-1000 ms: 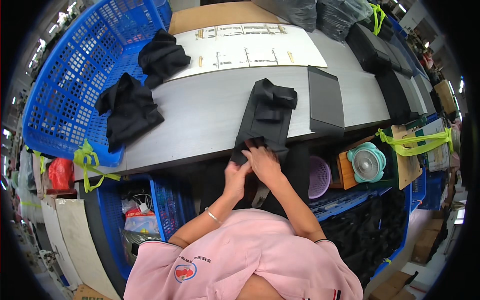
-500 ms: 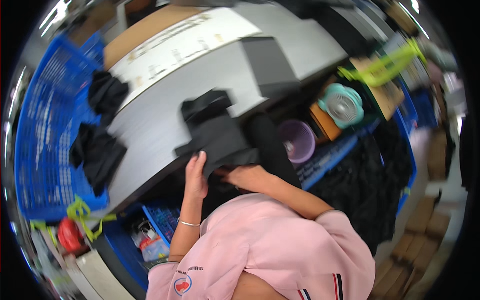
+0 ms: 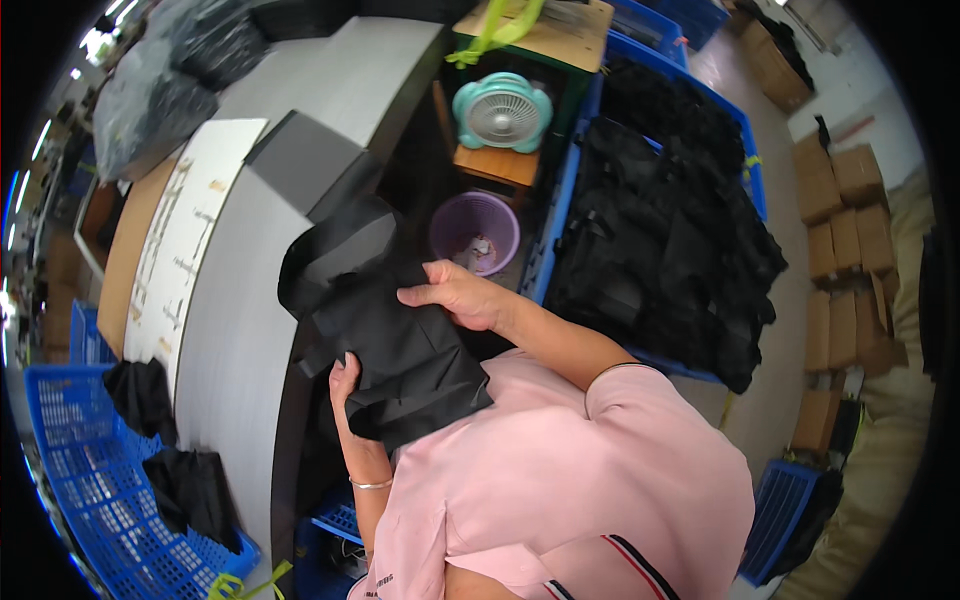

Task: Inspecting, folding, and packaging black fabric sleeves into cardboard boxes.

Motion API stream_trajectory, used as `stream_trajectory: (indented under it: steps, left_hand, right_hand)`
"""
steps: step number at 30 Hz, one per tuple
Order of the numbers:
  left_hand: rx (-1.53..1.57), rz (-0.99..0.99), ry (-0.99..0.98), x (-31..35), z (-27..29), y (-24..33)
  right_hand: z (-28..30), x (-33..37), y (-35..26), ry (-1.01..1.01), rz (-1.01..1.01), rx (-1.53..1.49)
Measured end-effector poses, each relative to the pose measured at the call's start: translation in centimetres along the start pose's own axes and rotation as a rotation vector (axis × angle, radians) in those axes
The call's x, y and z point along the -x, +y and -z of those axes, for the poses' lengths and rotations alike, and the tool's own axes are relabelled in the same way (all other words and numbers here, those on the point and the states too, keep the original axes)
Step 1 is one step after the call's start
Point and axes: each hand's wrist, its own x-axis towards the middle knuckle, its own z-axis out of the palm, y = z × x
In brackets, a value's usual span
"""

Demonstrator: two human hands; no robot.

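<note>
A black fabric piece (image 3: 400,345), folded and creased, hangs in front of my body at the table's edge. My right hand (image 3: 465,297) pinches its upper right edge, with the thumb on top. My left hand (image 3: 345,380) grips the left side; its thumb shows and the other fingers are hidden behind the cloth. The upper part of the cloth curls open into a loop over the table edge. Just beyond it, a flat dark grey panel (image 3: 300,165) lies on the grey table (image 3: 235,290).
To my right, a large blue crate (image 3: 565,215) is heaped with black cloth pieces (image 3: 660,250). A purple basket (image 3: 475,225) and a teal fan (image 3: 503,112) stand ahead. At left, a blue basket (image 3: 100,500) has black pieces over its rim. Cardboard boxes (image 3: 850,250) are stacked far right.
The view has turned to the right, toward the full crate. My right hand has come out from under the cloth and now pinches its upper edge. The cloth is closer to my body.
</note>
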Motion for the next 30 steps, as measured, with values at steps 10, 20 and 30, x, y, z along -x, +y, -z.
stream_trajectory:
  steps: [10, 20, 30]
  left_hand:
    - [-0.223, -0.079, 0.064, 0.2, 5.8, -1.0]
    - [-0.294, -0.365, 0.430, 3.4, 14.3, 5.3]
    - [-1.062, -0.830, 1.172, 2.9, 26.4, 15.4]
  right_hand:
    - [18.2, 19.0, -11.9, 1.204, 0.578, 0.437]
    - [32.0, 38.1, -20.9, 2.098, 0.323, 2.015]
    - [15.2, 2.8, -7.6, 0.559, 0.660, 1.808]
